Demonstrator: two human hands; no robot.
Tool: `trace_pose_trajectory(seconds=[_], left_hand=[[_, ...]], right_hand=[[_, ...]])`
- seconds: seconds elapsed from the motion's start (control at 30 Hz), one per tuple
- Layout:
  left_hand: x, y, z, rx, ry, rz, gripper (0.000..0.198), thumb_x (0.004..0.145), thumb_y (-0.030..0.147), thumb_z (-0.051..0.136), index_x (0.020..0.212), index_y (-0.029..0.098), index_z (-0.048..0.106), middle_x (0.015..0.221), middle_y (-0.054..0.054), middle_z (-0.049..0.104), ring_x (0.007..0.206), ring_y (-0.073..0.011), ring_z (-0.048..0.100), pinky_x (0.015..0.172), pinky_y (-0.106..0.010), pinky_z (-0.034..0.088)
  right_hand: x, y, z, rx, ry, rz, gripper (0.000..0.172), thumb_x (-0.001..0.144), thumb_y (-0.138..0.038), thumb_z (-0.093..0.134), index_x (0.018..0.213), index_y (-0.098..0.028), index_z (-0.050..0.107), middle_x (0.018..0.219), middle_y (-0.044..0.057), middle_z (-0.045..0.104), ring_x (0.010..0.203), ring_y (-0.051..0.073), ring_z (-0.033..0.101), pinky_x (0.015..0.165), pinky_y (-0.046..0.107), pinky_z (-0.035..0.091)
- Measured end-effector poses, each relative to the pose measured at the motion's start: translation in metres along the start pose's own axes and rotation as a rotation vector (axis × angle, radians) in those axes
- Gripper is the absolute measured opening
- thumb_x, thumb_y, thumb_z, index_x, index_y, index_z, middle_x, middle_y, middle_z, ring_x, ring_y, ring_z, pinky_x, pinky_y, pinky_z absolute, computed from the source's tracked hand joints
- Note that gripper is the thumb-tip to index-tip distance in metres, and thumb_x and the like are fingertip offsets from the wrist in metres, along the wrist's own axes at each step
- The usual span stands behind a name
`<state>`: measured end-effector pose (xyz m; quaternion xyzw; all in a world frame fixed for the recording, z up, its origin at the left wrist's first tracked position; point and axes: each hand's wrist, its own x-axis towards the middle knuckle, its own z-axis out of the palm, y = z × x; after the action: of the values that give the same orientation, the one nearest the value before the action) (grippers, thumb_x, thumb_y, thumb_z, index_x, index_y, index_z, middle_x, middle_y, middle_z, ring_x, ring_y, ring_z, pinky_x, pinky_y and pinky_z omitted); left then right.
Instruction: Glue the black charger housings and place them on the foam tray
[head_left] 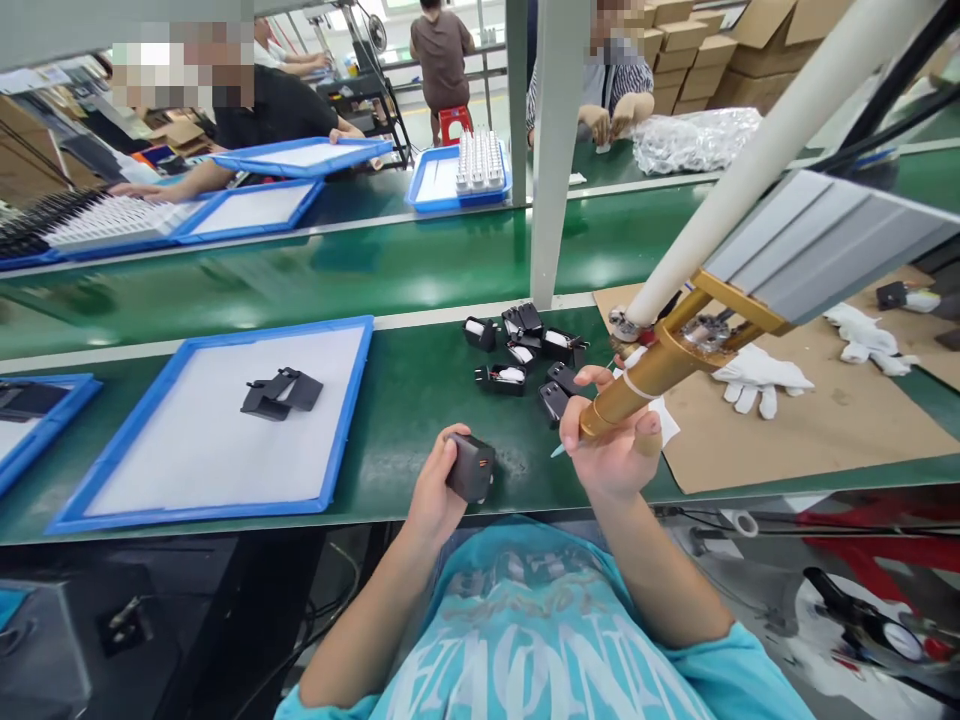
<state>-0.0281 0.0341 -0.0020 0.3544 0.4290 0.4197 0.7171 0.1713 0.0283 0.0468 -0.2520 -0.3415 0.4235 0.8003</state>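
Nearest us, our left hand (433, 500) grips a small black casing (471, 470) between thumb and fingers, just above the near edge of the green bench (397, 430). Our right hand (615, 460) wraps around a gold tool (637, 385) shaped like a tube, whose pale blue tip (557, 451) slants down towards the left hand, near the casing but apart from it. We judge the step in hand to be working on this one casing with the tool; the next move calls for a steady left grip while the right hand lines up the tip with the casing.

Just beyond both hands lies a loose group of black pieces (501, 378), several with white parts inside. Left of the left hand, a blue-rimmed tray (180, 440) bears dark parts (281, 393). Right of the right hand, a white glove (761, 372) rests on a cardboard sheet (720, 455). Farther off, past the green divider (315, 270), a co-worker in a black top (277, 110) reaches among trays.
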Motion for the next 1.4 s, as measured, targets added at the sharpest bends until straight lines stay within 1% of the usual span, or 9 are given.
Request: trace_pose_trajectory(seconds=[0.1,0.23,0.37,0.57,0.7,0.93,1.1,1.27,1.4], left_hand=[[-0.005,0.008,0.007,-0.31,-0.072,-0.112,0.04,0.079,0.051,0.068,0.106,0.027,0.051,0.082,0.0,0.06,0.061,-0.0119,0.058,0.046,-0.019,0.044],[-0.007,0.011,0.003,-0.275,-0.1,-0.071,0.032,0.086,0.052,0.057,0.106,0.027,0.052,0.085,-0.001,0.058,0.059,-0.0096,0.053,0.046,-0.018,0.041],[-0.003,0.017,-0.018,0.197,0.029,0.106,0.041,0.093,0.059,0.034,0.112,0.026,0.05,0.083,-0.003,0.056,0.064,-0.0137,0.054,0.053,-0.026,0.046],[0.035,0.077,-0.098,1.341,0.487,0.623,0.034,0.091,0.046,0.049,0.109,0.02,0.059,0.103,-0.011,0.065,0.102,-0.029,0.055,0.094,-0.047,0.04],[0.068,0.114,-0.155,1.77,0.694,0.562,0.035,0.093,0.039,0.043,0.112,0.015,0.062,0.107,-0.019,0.064,0.115,-0.0367,0.047,0.104,-0.056,0.026],[0.085,0.113,-0.178,1.762,0.807,0.544,0.055,0.088,0.045,0.052,0.135,0.016,0.05,0.144,-0.023,0.038,0.138,-0.0403,0.027,0.112,-0.057,0.017],[0.077,0.122,-0.204,1.253,1.049,0.287,0.103,0.076,0.069,0.058,0.152,0.017,0.013,0.158,-0.024,0.011,0.147,-0.0442,0.007,0.114,-0.064,0.013],[0.08,0.131,-0.229,1.086,0.887,0.2,0.106,0.076,0.065,0.059,0.152,0.01,0.009,0.15,-0.028,0.024,0.143,-0.0373,0.027,0.114,-0.05,0.029],[0.087,0.131,-0.224,1.163,0.758,0.242,0.113,0.063,0.062,0.072,0.15,0.015,0.018,0.148,-0.023,0.027,0.143,-0.0379,0.026,0.116,-0.051,0.024]], right_hand=[[-0.001,-0.001,0.0,-0.002,0.01,-0.008,0.035,0.082,-0.058,0.055,0.105,-0.03,0.054,0.098,-0.001,0.06,0.039,0.007,0.054,0.028,0.023,0.035],[-0.001,-0.002,0.001,-0.022,0.026,-0.012,0.035,0.081,-0.057,0.056,0.103,-0.03,0.057,0.098,0.0,0.06,0.038,0.008,0.054,0.029,0.023,0.035],[-0.002,-0.004,0.0,-0.036,0.046,0.011,0.037,0.079,-0.057,0.056,0.104,-0.03,0.059,0.097,0.0,0.06,0.038,0.008,0.053,0.03,0.023,0.033],[0.0,-0.006,-0.004,-0.071,0.08,0.019,0.047,0.076,-0.058,0.058,0.113,-0.03,0.059,0.095,0.002,0.061,0.036,0.008,0.05,0.031,0.024,0.034],[0.0,-0.003,-0.006,-0.058,0.081,0.018,0.049,0.075,-0.058,0.059,0.114,-0.028,0.059,0.096,0.003,0.061,0.037,0.009,0.05,0.032,0.025,0.034],[-0.001,-0.001,-0.005,-0.063,0.087,0.03,0.051,0.075,-0.059,0.06,0.115,-0.027,0.059,0.096,0.003,0.062,0.037,0.009,0.05,0.034,0.026,0.036],[0.001,-0.003,0.002,-0.089,0.131,0.049,0.05,0.072,-0.06,0.06,0.111,-0.029,0.064,0.094,0.001,0.063,0.037,0.009,0.049,0.035,0.027,0.036],[0.003,-0.003,-0.002,-0.104,0.128,0.05,0.051,0.07,-0.061,0.062,0.11,-0.03,0.064,0.093,0.0,0.065,0.036,0.009,0.047,0.034,0.027,0.034],[0.002,-0.001,-0.005,-0.103,0.14,0.048,0.053,0.069,-0.062,0.063,0.112,-0.03,0.064,0.093,0.0,0.064,0.036,0.01,0.047,0.035,0.028,0.034]])
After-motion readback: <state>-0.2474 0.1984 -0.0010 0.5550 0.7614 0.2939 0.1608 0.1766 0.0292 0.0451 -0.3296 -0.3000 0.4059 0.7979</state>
